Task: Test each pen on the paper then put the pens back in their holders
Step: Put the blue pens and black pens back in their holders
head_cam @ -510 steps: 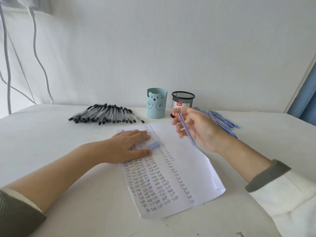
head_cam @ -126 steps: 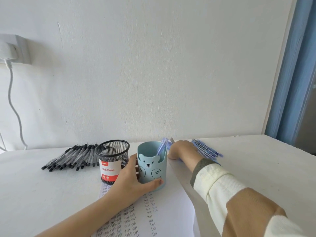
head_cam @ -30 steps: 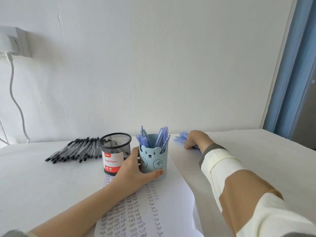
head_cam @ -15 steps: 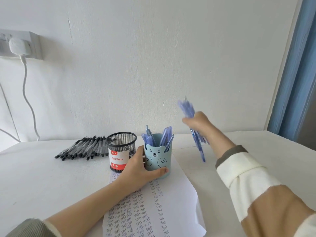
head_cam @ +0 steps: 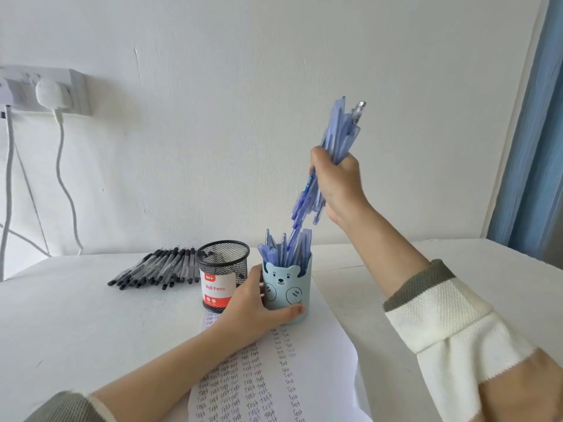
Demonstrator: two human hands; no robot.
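My right hand (head_cam: 338, 184) is raised above the table and grips a bundle of blue pens (head_cam: 336, 138), tilted, with their lower ends just over the light-blue bear holder (head_cam: 289, 295). That holder stands on the sheet of paper (head_cam: 307, 370) and holds several blue pens (head_cam: 285, 249). My left hand (head_cam: 246, 309) wraps around the bear holder's left side and base. A black mesh holder (head_cam: 221, 269) with a red "Ball Pens" label stands just left of it. A row of black pens (head_cam: 155, 268) lies on the table further left.
The white table (head_cam: 91, 324) meets a white wall at the back. A wall socket with a plugged charger (head_cam: 50, 92) and hanging white cables (head_cam: 65, 184) is at the far left. A blue curtain (head_cam: 536, 132) hangs at the right edge.
My right hand gathered the blue pens off the table, lifted them and swung them left over the bear holder. My left hand kept its hold on the holder.
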